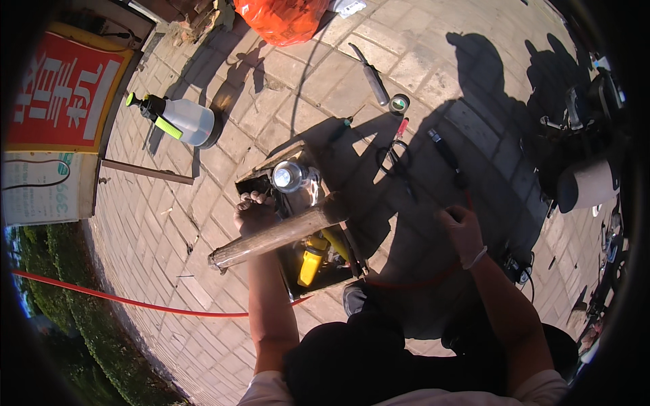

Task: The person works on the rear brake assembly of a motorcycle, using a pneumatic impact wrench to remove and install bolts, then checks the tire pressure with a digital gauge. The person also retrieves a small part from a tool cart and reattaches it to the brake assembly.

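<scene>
My left hand (256,215) reaches under the thick wooden bar handle (281,235) of an open tool box (298,292). Its dirty fingers are curled at the box's far left corner; whatever is in them is hidden. Close by in the box stands a clear plastic bottle (287,177) with a silvery top. A yellow tool (311,261) lies at the near end. My right hand (463,233) is closed, off to the right, on a red hose (468,199). That hose leads to a black, stick-shaped tool (445,154) with a shiny tip.
Scissors (394,157), a red-handled screwdriver (402,128), a tape roll (399,103) and a dark grey knife-like tool (372,78) lie on the paving. A spray bottle (186,122) stands at left. The red hose crosses the lower left. Black equipment (579,142) stands right.
</scene>
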`<state>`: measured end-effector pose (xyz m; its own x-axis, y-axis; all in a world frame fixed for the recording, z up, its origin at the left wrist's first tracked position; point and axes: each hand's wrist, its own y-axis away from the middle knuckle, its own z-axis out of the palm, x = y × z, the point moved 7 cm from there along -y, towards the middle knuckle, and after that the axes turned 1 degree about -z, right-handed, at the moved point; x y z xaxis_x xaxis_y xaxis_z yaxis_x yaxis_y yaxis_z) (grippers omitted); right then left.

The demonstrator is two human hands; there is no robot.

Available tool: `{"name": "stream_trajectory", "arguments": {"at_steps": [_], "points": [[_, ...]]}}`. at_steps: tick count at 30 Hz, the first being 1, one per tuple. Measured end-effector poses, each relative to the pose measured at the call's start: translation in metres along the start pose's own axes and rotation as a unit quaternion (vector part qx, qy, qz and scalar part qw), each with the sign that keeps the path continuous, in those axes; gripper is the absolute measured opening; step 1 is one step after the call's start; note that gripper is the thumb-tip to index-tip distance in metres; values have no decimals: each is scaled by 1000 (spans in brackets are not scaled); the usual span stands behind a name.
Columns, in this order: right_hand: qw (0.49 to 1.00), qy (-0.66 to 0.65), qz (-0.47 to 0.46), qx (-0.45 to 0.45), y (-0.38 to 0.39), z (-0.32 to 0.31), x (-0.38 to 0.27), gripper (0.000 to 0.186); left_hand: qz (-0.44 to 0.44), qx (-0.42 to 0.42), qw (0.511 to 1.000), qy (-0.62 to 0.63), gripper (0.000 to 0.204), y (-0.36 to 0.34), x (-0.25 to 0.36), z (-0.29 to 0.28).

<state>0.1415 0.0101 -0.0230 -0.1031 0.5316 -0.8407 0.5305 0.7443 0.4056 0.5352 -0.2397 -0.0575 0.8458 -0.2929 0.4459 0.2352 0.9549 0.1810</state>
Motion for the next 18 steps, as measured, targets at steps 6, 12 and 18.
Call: {"name": "stream_trajectory", "arguments": {"at_steps": [6, 12, 18], "points": [[1000, -6, -4, -5, 1, 1, 9, 24, -12, 29, 999, -15, 13, -11, 2, -12], [999, 30, -9, -10, -7, 5, 13, 26, -29, 53, 998, -26, 19, -21, 11, -31], [999, 47, -6, -20, -10, 4, 27, 28, -3, 56, 997, -52, 36, -12, 12, -31]]}}
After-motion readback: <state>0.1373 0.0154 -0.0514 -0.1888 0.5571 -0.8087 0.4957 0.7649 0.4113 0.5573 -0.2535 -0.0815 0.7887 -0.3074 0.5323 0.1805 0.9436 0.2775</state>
